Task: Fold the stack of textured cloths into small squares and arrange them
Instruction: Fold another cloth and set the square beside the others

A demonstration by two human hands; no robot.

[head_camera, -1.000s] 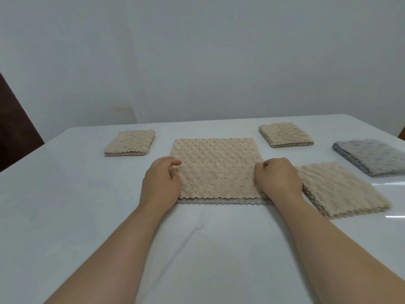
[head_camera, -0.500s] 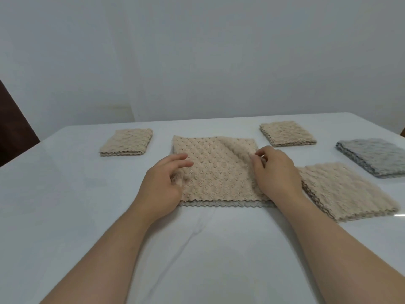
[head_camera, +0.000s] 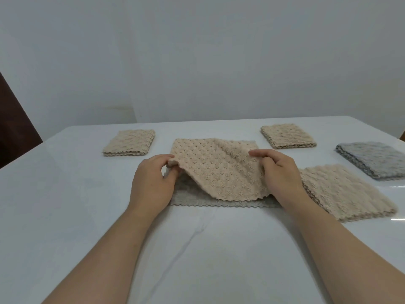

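A beige textured cloth (head_camera: 217, 170) lies in the middle of the white table (head_camera: 65, 205), its near half lifted off a grey cloth (head_camera: 197, 199) beneath it. My left hand (head_camera: 153, 185) pinches the beige cloth's left edge. My right hand (head_camera: 280, 174) pinches its right edge. The lifted near edge sags between both hands. Small folded beige squares sit at the far left (head_camera: 129, 142) and far right (head_camera: 288, 138).
A stack of unfolded beige cloths (head_camera: 348, 191) lies just right of my right wrist. A grey cloth stack (head_camera: 374, 159) sits further right near the table edge. A dark brown chair back (head_camera: 15, 128) stands at the left. A plain wall is behind.
Both hands have taken hold of the beige cloth's side edges and raised its near half, uncovering the grey cloth underneath.
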